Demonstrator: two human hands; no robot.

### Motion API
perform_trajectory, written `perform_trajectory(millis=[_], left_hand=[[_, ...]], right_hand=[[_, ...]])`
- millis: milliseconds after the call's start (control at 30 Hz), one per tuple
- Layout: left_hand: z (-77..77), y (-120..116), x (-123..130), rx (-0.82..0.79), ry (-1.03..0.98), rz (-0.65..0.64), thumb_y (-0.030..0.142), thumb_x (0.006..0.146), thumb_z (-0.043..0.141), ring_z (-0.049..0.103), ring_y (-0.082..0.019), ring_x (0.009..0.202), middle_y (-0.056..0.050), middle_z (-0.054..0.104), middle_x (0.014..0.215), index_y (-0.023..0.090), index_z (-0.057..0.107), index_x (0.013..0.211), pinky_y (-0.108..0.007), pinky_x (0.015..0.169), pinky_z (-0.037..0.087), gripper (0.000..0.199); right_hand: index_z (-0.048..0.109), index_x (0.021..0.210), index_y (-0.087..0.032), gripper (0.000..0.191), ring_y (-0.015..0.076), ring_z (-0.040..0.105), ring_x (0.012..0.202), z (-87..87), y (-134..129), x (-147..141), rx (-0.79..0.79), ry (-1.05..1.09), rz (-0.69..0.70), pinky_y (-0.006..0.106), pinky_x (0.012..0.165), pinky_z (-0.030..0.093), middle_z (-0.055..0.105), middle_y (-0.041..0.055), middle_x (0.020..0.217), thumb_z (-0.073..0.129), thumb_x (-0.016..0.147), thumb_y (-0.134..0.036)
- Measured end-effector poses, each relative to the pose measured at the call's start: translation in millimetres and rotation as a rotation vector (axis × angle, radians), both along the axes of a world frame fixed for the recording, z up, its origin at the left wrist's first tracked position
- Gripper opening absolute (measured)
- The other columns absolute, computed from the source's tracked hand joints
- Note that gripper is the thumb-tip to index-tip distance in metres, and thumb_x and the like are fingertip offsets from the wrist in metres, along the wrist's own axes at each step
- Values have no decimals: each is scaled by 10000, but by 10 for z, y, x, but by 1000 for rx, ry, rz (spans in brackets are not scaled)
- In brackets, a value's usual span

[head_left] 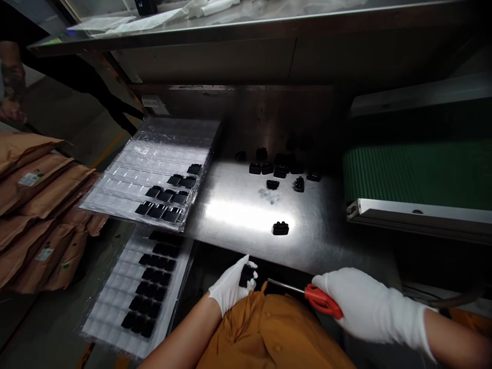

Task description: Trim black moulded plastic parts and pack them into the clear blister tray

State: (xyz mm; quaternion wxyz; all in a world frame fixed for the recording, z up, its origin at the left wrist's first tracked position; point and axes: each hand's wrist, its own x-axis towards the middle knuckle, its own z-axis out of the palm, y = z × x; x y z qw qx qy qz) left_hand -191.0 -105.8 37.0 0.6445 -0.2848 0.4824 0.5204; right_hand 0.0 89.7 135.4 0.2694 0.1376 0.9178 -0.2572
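Observation:
My left hand point(233, 285), in a white glove, is closed around a small black part point(246, 277) in front of the orange-brown garment. Fingers hide much of that part. Wrapped round the red handle of a tool point(323, 301) is my gloved right hand point(363, 305). The tool's thin metal shaft points left toward the left hand, its tip apart from the black part. Beyond the hands, a similar black block point(281, 228) rests on the steel table point(234, 241). Several more black blocks point(282, 170) lie grouped farther back.
On the left, a clear plastic tray point(126, 177) holds rows of black parts; another partly filled tray point(111, 302) sits lower. Brown paper packages point(42, 215) are stacked at far left. A green conveyor belt point(418, 177) stands right, a metal shelf point(249, 28) above. Another person's arm point(13, 77) shows upper left.

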Motion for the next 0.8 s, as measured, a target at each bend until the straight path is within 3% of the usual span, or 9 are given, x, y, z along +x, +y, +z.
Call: perform_trajectory(millis=[167, 300, 433, 600, 800], left_hand=[[141, 41, -105, 74, -105, 68, 447, 864, 637, 506, -66, 513, -25, 559, 673, 149, 557, 744, -112, 419, 379, 331], [460, 158, -115, 206, -226, 65, 468, 842, 659, 529, -84, 576, -46, 586, 758, 148, 600, 834, -105, 423, 364, 326], [796, 386, -57, 387, -418, 33, 525, 852, 619, 538, -112, 624, -72, 588, 797, 134, 616, 875, -122, 442, 380, 391], [1040, 699, 28, 425, -587, -27, 546, 866, 569, 523, -125, 630, -83, 578, 793, 111, 585, 859, -139, 443, 387, 435], [1140, 950, 249, 393, -488, -78, 369, 869, 558, 501, -126, 535, -8, 510, 648, 174, 521, 816, -138, 417, 329, 205]], right_hand=[[568, 723, -245, 195, 207, 601, 601, 86, 45, -126, -2, 73, 41, 296, 576, 326, 660, 9, 663, 539, 624, -79], [520, 716, -238, 102, 171, 551, 595, 181, 187, -238, 85, 272, -51, 306, 633, 360, 619, -6, 667, 532, 768, -152], [452, 697, -237, 266, 153, 488, 554, 244, 274, -309, 190, 490, -227, 302, 603, 366, 540, -16, 607, 599, 836, -410], [431, 702, -239, 291, 135, 470, 567, 354, 248, -395, 63, 569, -306, 279, 578, 371, 524, -30, 627, 642, 817, -404], [528, 762, -229, 244, 132, 517, 586, 446, 245, -423, -86, 553, -352, 270, 595, 397, 587, -27, 675, 714, 770, -387]])
